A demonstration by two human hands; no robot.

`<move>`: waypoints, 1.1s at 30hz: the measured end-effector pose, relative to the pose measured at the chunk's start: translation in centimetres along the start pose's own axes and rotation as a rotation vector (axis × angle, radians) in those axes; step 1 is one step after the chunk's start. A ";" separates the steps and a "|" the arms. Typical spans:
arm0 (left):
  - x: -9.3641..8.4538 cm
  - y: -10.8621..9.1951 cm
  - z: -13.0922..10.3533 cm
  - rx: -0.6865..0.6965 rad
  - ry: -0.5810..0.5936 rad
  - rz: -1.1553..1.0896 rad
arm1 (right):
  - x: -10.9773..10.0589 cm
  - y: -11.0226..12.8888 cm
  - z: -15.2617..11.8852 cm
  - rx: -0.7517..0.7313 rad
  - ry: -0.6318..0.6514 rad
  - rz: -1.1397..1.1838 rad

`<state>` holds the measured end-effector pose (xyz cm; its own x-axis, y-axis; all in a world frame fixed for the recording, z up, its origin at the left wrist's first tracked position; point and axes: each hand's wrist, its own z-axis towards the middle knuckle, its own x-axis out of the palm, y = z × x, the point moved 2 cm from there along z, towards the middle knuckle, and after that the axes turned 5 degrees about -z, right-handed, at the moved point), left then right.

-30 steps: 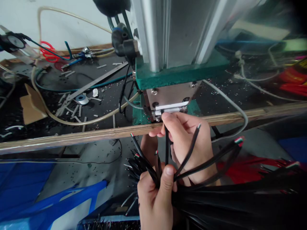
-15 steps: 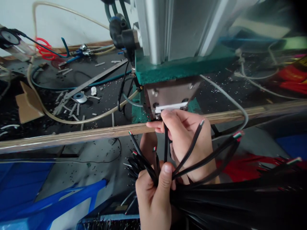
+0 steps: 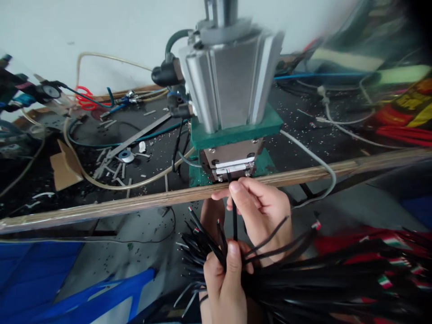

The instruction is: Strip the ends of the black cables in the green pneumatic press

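My left hand (image 3: 224, 285), low in the middle, is closed round several black cables from a large bundle (image 3: 330, 279). One black cable (image 3: 235, 220) rises upright from it, and my right hand (image 3: 261, 213) pinches that cable near its upper end. The cable's tip, with small coloured wire ends, is at the white strips (image 3: 234, 166) on the front of the press's metal block (image 3: 232, 150). Whether the tip touches them, I cannot tell. Above stands the press's silver cylinder (image 3: 232, 81) on a green plate (image 3: 236, 130). More cable ends fan out on both sides of my hands.
The bench's wooden edge (image 3: 135, 201) runs across in front of the press. Left on the bench are a tape roll (image 3: 126, 156), a metal ruler (image 3: 141, 134), cut grey pieces, hoses and cardboard (image 3: 65, 166). A grey hose (image 3: 312, 153) loops at right. Blue plastic (image 3: 111, 299) lies below.
The camera view has shifted, showing more of the press and bundle. My right hand has drawn back a little from the white strips, so the cable's tip now shows.
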<state>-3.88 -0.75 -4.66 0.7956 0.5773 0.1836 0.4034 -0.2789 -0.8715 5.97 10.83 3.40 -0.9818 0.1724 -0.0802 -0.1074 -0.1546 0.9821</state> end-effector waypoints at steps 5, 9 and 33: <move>1.1 0.7 -0.7 -0.007 -0.112 -0.158 | -0.2 0.5 -0.3 -0.067 0.021 0.148; 1.6 0.4 -0.4 -0.022 -0.080 -0.230 | -1.1 0.0 -0.5 -0.158 0.033 0.144; -0.1 -0.2 0.6 0.048 0.052 0.121 | -1.7 -3.0 -0.3 0.519 0.909 0.396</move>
<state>-4.30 -0.33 -4.81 0.8601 0.5008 0.0976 0.2815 -0.3062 -0.9094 7.89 10.67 0.52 -0.7049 -0.6067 0.3674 0.1083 0.4199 0.9011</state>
